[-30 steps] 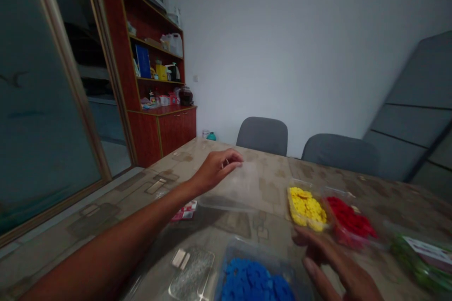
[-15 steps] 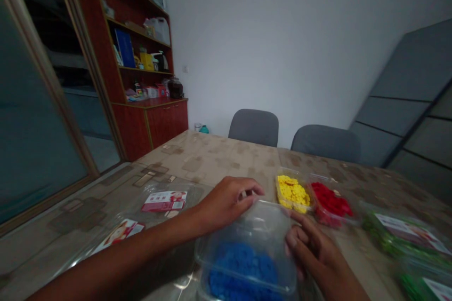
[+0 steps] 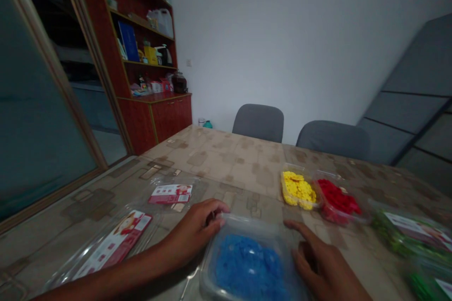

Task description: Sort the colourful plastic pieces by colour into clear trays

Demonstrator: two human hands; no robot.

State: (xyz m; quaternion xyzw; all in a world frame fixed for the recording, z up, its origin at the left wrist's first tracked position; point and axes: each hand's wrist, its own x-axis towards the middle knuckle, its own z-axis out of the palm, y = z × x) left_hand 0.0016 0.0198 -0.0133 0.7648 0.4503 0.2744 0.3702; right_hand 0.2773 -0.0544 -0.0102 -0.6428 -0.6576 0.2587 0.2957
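Observation:
In front of me a clear plastic box holds a heap of small blue pieces [image 3: 247, 261], seen through its clear lid [image 3: 243, 220], which lies over the top. At the lid's far left corner is my left hand [image 3: 201, 223], its thumb and curled fingers closed on the edge. My right hand [image 3: 318, 256] is at the box's right side, index finger stretched forward, thumb apart from it and the other fingers bent. Whether its fingertips touch the rim I cannot tell. The box's near edge is cut off by the frame.
Open boxes of yellow pieces [image 3: 298, 190] and red pieces [image 3: 337, 200] stand farther back right. Lidded boxes with green contents [image 3: 406, 240] are at the right edge. Labelled clear lids [image 3: 173, 193] lie left. Two grey chairs [image 3: 259, 122] stand behind the table [image 3: 215, 155].
The lid has come down from a tilted position to lie over the blue pieces' box. My left hand has moved left and lower, and my right index finger has come away from the lid.

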